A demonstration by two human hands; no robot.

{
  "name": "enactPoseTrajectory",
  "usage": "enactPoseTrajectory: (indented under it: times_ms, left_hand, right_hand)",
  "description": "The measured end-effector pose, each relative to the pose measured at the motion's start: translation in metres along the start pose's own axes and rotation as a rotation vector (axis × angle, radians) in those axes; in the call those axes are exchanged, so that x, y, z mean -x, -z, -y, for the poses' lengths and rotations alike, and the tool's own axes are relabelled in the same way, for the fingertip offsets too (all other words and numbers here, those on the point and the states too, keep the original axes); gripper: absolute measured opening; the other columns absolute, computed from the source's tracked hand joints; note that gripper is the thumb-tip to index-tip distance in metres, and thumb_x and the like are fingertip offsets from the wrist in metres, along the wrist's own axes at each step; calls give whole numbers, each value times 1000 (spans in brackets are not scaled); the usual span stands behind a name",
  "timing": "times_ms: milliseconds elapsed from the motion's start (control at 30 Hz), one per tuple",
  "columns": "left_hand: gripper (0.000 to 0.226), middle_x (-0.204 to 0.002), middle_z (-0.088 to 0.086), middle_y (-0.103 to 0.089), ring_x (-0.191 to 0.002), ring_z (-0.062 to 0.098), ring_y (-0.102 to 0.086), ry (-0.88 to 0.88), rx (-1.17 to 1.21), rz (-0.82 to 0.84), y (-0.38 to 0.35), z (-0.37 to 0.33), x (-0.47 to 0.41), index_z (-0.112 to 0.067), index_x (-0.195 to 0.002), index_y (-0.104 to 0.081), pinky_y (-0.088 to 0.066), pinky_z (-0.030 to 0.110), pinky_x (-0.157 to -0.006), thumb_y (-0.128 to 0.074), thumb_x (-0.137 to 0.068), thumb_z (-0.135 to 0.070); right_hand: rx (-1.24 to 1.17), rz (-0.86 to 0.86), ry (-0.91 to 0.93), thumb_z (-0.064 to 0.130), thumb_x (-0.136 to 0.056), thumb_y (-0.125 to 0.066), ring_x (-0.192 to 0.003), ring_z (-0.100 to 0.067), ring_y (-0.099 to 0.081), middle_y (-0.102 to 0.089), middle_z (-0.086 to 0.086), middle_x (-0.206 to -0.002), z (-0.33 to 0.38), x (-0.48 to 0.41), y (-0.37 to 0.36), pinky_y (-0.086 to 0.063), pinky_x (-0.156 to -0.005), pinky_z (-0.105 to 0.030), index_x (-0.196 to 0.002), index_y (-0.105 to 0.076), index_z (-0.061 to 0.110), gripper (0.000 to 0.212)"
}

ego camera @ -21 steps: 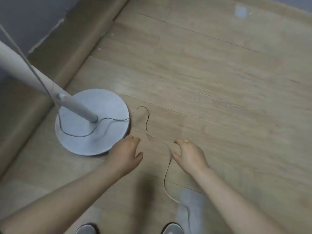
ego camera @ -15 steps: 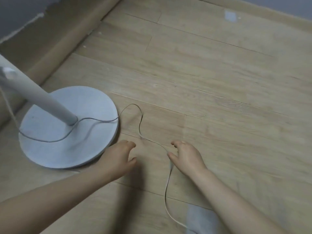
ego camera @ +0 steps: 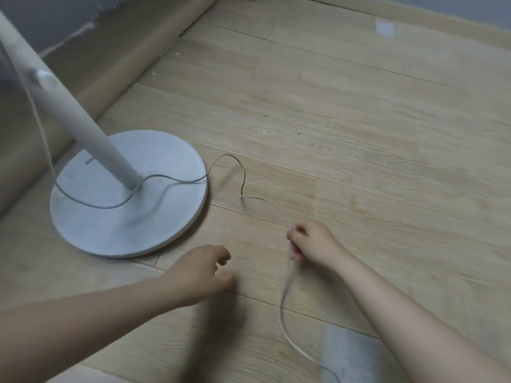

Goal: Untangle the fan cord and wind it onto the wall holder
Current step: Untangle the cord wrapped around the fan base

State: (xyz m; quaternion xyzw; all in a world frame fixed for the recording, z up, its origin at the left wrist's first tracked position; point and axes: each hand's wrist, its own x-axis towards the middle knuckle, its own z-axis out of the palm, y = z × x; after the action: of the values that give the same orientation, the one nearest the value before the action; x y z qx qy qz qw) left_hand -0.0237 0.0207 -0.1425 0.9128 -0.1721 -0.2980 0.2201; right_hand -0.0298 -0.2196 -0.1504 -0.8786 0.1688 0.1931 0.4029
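Note:
A thin white fan cord runs down beside the fan pole, loops over the round white fan base, curls across the wooden floor and trails back toward me. My right hand is closed around the cord a little right of the base, lifting it slightly off the floor. My left hand hovers low over the floor just in front of the base, fingers apart and holding nothing. No wall holder is in view.
A tan skirting board and grey wall run along the left, close behind the fan base. A second skirting board crosses the top. A grey slipper shows at the bottom edge.
My right hand has closed on the cord and raised it a little; before, both hands lay open beside it. My left hand has drawn slightly back. The view has shifted.

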Motion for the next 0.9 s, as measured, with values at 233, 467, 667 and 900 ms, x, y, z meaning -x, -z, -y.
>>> enactPoseTrajectory:
  times_ms: [233,467,667,900]
  left_hand:
    - [55,-104,-7,-65,-86,8,-65,123,488,56,-13,-18,8,-18,-119,-58,-53,24,-78,-65,-78,-54]
    - [8,-88,7,-75,-77,10,-64,60,778,277,-8,-21,18,-14,-82,-65,-49,22,-68,-63,-89,-18]
    - [31,-92,3,-65,-78,12,-69,149,788,190,8,-2,21,-5,-100,-59,-57,28,-70,-70,-83,-28]
    - [15,-95,8,-71,-80,20,-71,130,1038,219,11,-5,22,-7,-97,-64,-56,26,-69,-68,-86,-17]
  right_hand:
    - [-410,-81,138,10,-97,-46,-51,-16,-65,-59,-8,-62,47,7,20,-54,-49,-22,-75,-55,13,24]
    - [-600,-180,209,10,-100,-43,-57,-18,-66,-58,-12,-67,72,8,30,-54,-50,-18,-77,-53,11,25]
    - [-703,-147,204,15,-100,-42,-63,-20,-69,-58,-14,-73,83,11,30,-58,-57,-20,-81,-54,11,23]
    - [-756,-121,243,15,-101,-41,-61,-17,-70,-59,-13,-72,105,15,26,-58,-57,-20,-84,-53,10,21]
